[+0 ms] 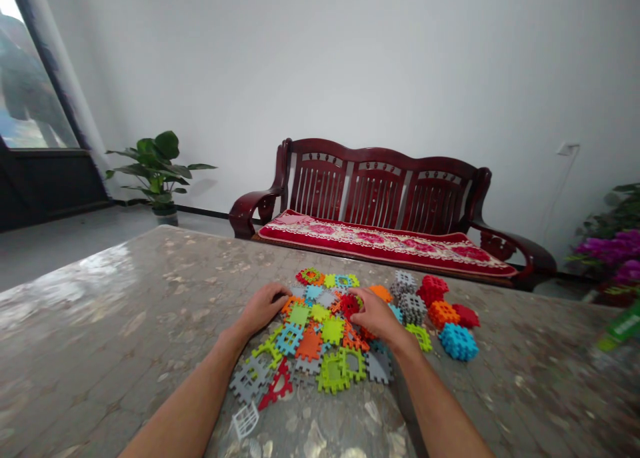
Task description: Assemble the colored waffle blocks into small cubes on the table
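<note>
Beside the tiles (pixel 309 343), tabletop (pixel 125 331) spreads past left hand (pixel 263 307).

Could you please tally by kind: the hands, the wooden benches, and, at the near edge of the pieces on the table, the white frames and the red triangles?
Hands, left hand and right hand: 2
Wooden bench: 1
White frame: 1
Red triangle: 1
Total: 5

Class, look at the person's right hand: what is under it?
Under the right hand, a red piece shows in its grip and part of an orange piece on the near side. Whatever the hand itself covers cannot be seen.
</note>
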{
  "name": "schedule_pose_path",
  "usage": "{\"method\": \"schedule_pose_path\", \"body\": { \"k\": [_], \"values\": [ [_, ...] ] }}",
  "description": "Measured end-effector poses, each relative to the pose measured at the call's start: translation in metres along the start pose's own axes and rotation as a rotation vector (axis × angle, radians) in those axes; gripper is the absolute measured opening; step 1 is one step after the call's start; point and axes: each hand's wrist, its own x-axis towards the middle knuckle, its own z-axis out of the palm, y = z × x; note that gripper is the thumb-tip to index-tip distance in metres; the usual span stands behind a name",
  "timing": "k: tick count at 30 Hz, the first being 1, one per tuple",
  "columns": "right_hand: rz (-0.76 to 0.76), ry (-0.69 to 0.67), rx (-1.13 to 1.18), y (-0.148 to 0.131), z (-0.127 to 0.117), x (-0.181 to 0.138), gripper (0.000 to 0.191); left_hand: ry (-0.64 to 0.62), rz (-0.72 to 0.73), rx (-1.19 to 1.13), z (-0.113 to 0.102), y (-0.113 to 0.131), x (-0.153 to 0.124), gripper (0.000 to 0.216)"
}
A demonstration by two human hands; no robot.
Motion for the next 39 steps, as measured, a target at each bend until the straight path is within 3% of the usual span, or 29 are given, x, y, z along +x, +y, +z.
{"method": "schedule_pose_path", "body": {
  "k": [7, 16, 22, 26, 31, 35, 39],
  "values": [
    [-0.175, -0.126, -0.164, -0.011, -0.014, -0.005, 0.066, -0.020, 0.004, 0.008, 0.001, -0.002, 0.001, 0.025],
    [-0.194, -0.160, -0.218, -0.015, -0.016, -0.004, 0.057, -0.020, 0.018, 0.027, 0.002, -0.008, 0.001, 0.027],
    [-0.165, -0.040, -0.119, -0.010, -0.022, -0.007, 0.049, -0.032, -0.004, -0.010, 0.003, -0.009, 0.002, 0.031],
    [-0.157, 0.220, -0.088, 0.020, -0.055, -0.007, 0.052, -0.020, -0.010, -0.024, 0.003, -0.011, 0.003, 0.032],
    [0.052, 0.513, -0.116, 0.090, -0.115, -0.001, 0.055, -0.033, 0.001, -0.027, 0.005, -0.017, 0.004, 0.033],
    [0.232, 0.554, -0.246, 0.141, -0.144, 0.005, 0.054, -0.025, -0.010, -0.046, 0.006, -0.020, 0.005, 0.033],
    [0.288, 0.557, -0.353, 0.166, -0.151, 0.009, 0.052, -0.042, -0.019, -0.049, 0.005, -0.020, 0.005, 0.033]
  ]
}}
